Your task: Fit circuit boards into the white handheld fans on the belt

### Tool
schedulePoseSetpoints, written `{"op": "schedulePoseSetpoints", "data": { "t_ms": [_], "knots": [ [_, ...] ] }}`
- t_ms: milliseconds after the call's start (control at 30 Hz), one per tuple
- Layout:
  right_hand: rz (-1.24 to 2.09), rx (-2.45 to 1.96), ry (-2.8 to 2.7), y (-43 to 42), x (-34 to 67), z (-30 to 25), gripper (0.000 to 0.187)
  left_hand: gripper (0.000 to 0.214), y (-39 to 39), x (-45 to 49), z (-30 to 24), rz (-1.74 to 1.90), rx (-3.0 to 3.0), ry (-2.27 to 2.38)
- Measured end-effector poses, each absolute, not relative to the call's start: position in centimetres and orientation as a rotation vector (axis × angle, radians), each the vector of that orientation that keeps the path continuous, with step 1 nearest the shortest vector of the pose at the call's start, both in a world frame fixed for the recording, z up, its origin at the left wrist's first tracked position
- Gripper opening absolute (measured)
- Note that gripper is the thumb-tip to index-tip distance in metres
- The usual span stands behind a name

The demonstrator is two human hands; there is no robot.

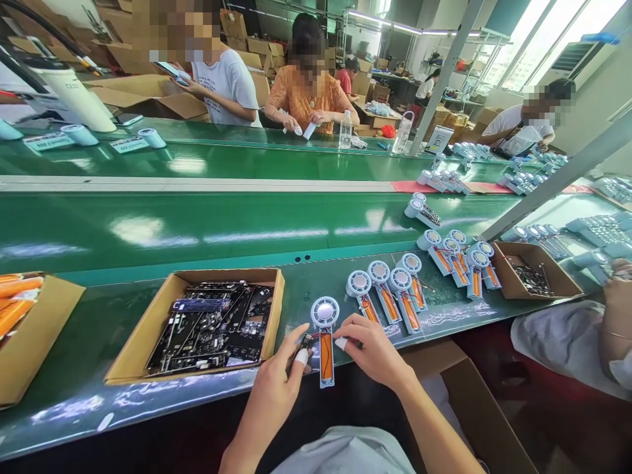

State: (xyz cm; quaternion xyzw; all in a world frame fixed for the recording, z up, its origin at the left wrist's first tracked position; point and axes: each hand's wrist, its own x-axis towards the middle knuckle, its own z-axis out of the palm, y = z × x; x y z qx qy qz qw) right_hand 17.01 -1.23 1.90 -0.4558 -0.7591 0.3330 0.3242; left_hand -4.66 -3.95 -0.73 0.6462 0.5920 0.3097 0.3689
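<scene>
A pale blue handheld fan half-shell (325, 336) with an orange battery in its handle lies on the green table edge in front of me. My left hand (281, 382) pinches a small dark circuit board (307, 341) against the shell's left side, with white finger cots on the fingertips. My right hand (368, 349) rests its fingertips on the shell's right side, fingers curled, also with a cot. Several finished shells (388, 296) lie in a row to the right.
A cardboard box of black circuit boards (212, 326) sits at my left. A box of orange batteries (20, 322) stands at far left. A small parts box (536, 276) is at right. Other people work across the green conveyor (197, 224); a co-worker's arm (617, 316) is at right.
</scene>
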Motion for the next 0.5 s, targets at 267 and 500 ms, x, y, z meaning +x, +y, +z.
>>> {"op": "schedulePoseSetpoints", "data": {
  "t_ms": [267,500],
  "knots": [
    [1.286,-1.184,-1.405,-0.5,14.3,0.3,0.018,0.06,-4.6,-4.2,-0.3,0.417,2.198,1.651],
    [1.541,-1.056,-1.232,-0.3,13.6,0.7,0.02,0.051,-4.3,-4.1,0.6,0.668,2.018,1.575]
  ]
}}
